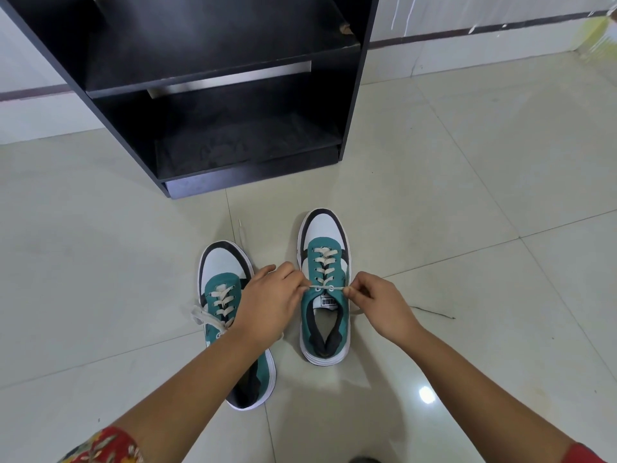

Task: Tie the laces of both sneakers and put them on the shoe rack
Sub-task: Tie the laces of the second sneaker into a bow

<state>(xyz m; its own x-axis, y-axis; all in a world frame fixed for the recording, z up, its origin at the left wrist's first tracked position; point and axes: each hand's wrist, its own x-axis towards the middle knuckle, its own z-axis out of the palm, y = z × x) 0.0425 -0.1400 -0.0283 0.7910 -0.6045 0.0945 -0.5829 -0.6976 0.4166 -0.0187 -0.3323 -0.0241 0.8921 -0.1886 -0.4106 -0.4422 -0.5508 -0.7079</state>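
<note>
Two sneakers sit side by side on the pale tiled floor, toes pointing at the shoe rack. The right sneaker is a little farther forward than the left sneaker.

Each one looks light enough to lift with one hand. The cloth top looks soft and will bend, but the white sole looks firm. A good place to grab a shoe is probably the heel or the edge of the opening. The laces are flat, soft and floppy, so they need a tight pinch near the top holes or they may slip away.

Both shoes are green on top, white at the toe with a black band, and dark inside. The lace on the right sneaker is pulled straight across the top two holes. The lace on the left sneaker lies loose over its side, with one end trailing on the floor in front of the toe.

The left hand is curled, fingers pinching one lace end beside the right sneaker. The right hand is curled too, pinching the other end. Neither shoe is tied yet, I think.

The rack is black and its two shelves look bare. A thin dark thread lies on the floor to the right.
</note>
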